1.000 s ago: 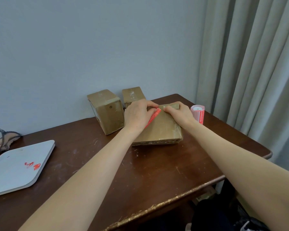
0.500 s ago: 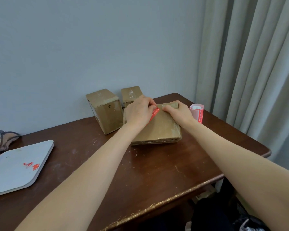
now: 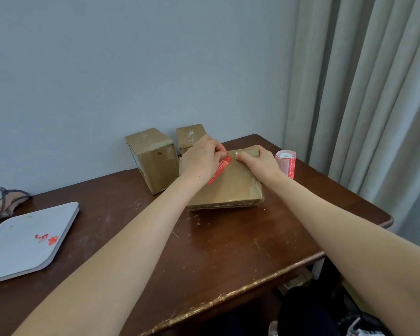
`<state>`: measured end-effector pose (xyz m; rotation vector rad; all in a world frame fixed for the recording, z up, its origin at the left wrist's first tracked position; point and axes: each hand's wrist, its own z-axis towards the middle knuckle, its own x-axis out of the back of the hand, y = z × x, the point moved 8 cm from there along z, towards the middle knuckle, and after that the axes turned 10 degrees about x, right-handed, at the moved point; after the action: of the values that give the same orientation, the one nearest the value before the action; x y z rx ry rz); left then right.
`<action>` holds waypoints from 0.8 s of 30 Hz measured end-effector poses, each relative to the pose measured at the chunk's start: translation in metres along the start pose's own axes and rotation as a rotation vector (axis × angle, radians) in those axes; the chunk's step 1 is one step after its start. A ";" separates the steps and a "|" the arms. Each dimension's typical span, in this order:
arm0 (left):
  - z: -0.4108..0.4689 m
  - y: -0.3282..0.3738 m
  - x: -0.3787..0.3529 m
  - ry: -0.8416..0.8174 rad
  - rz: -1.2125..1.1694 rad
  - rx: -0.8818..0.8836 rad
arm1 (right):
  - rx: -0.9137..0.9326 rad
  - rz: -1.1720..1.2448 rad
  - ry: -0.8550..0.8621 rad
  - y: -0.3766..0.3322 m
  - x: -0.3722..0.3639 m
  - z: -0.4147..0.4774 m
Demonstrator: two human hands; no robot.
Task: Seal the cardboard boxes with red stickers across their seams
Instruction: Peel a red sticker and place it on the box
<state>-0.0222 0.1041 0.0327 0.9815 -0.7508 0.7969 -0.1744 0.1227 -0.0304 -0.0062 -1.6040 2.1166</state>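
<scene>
A flat cardboard box (image 3: 230,190) lies on the dark wooden counter (image 3: 228,251), right of the frame's centre, its top closed and glazed with clear tape. The red sticker (image 3: 220,169) runs slantwise across that top, from the far edge down toward the left side. Its lower part lies on the cardboard.

The left grip (image 3: 201,161), a bare hand, sits over the box's left half with fingers curled. It seems to pinch the sticker's upper end between thumb and fingertips, though the knuckles hide the contact. The right grip (image 3: 260,163), the other bare hand, rests on the top of the box with fingers fairly straight, the forefinger stretched out toward the sticker's upper end and pressing on the cardboard.

Just right of the box stands a roll of red stickers (image 3: 286,163), upright on the counter. Left of the hands, a taller taped box (image 3: 155,161) stands closed, and a smaller closed box (image 3: 189,133) sits behind the left grip, near the grey wall (image 3: 131,69).

At the lower left of the frame a white tray (image 3: 15,258) lies on the counter and holds two small red scraps (image 3: 47,238). Beyond it, at the left edge, lies a sandal (image 3: 3,204). Pale curtains (image 3: 361,93) hang at the right.
</scene>
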 end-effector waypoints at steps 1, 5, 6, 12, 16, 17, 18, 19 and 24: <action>0.000 0.000 0.001 0.000 -0.002 -0.004 | 0.001 -0.003 -0.001 0.000 0.000 0.000; 0.001 0.001 0.001 -0.005 -0.007 -0.012 | -0.002 -0.006 0.006 0.000 0.000 0.000; 0.001 0.001 0.001 -0.004 -0.007 -0.011 | -0.002 -0.006 0.006 0.000 0.000 0.000; 0.003 0.000 0.002 0.002 -0.018 -0.023 | -0.003 0.002 0.008 0.000 0.000 -0.001; 0.004 -0.001 0.002 0.003 -0.023 -0.028 | -0.005 -0.002 0.009 0.000 0.000 -0.001; 0.004 -0.001 0.002 0.004 -0.024 -0.030 | -0.005 -0.002 0.008 -0.001 0.000 -0.001; 0.005 -0.001 0.002 0.004 -0.025 -0.032 | -0.006 -0.001 0.008 -0.001 0.000 -0.001; 0.005 -0.001 0.002 0.005 -0.027 -0.035 | -0.007 0.000 0.011 -0.001 0.001 -0.001; 0.006 -0.001 0.002 0.000 -0.031 -0.028 | -0.006 0.001 0.014 -0.001 0.001 -0.001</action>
<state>-0.0212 0.0987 0.0361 0.9664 -0.7430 0.7574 -0.1742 0.1242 -0.0302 -0.0241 -1.6021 2.1079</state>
